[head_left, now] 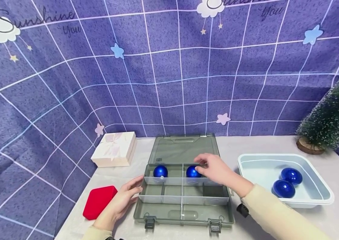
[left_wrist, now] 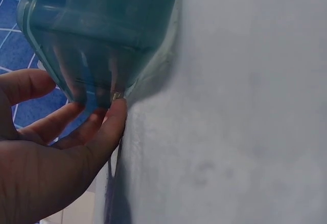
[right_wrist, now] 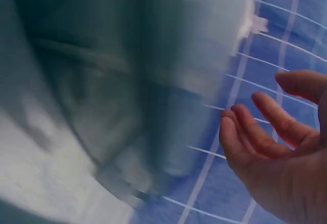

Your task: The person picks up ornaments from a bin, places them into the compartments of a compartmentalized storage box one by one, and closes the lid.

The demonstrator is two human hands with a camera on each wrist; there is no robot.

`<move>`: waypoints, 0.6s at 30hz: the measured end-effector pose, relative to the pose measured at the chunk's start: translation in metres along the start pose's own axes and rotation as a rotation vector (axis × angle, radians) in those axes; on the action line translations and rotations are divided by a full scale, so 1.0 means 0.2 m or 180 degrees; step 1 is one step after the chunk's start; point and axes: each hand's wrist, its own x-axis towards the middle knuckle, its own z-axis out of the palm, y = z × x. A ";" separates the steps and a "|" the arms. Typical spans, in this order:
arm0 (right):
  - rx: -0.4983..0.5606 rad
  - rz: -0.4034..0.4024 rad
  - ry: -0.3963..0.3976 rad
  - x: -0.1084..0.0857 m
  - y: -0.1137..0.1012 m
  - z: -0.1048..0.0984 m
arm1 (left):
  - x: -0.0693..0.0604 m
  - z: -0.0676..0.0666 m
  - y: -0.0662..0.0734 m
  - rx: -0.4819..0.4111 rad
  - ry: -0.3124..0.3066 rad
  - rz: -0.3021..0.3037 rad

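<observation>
Head view, near the bottom centre: the right hand (head_left: pixel 213 168) is hovering over a glossy blue ball (head_left: pixel 192 171), its fingers loosely bent. Right wrist view is showing nothing between those fingers, so the hand is appearing released; whether a fingertip is brushing the ball, I cannot tell. The left hand (head_left: pixel 127 191), left of that, is resting relaxed fingers against the side wall of a translucent grey-green plastic organiser box (head_left: pixel 151 208), clenching nothing.

The ball is sitting in the upper-right compartment, and a second glossy blue ball (head_left: pixel 160 171) is occupying the upper-left one. The hinged lid (head_left: pixel 184 148) is lying open behind. At the lower right, a pale, rectangular plastic tray (head_left: pixel 256 173) is holding a third blue ball (head_left: pixel 291 176) and a fourth blue ball (head_left: pixel 284 188), side by side. Judging by this, the sorting is standing about halfway: two balls are in compartments, two are waiting in the tray.

Farther out, a bright red angular case (head_left: pixel 98 201) is lying at lower left, a white floral-printed box (head_left: pixel 113 148) is sitting above it, and a frosted green miniature tree (head_left: pixel 334 113) is standing at the right edge.
</observation>
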 end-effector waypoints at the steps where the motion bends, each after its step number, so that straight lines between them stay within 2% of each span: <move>1: 0.0103 -0.0060 -0.0007 -0.01 -0.02 -0.02 | 0.00 0.00 0.00 0.0003 -0.0002 -0.0001; 6: 0.0792 -0.0305 -0.0086 -0.09 -0.09 -0.20 | -0.01 0.00 0.00 -0.0004 0.0017 0.0001; 8: 0.0960 -0.0447 -0.0102 -0.14 -0.09 -0.27 | -0.01 0.00 0.00 -0.0003 0.0036 -0.0009; 12: 0.1105 -0.0754 -0.0128 -0.24 -0.06 -0.41 | -0.01 0.00 0.00 0.0003 0.0044 -0.0010; 18: 0.1111 -0.0878 -0.0120 -0.40 0.06 -0.59 | 0.00 0.01 -0.01 -0.0004 0.0037 -0.0001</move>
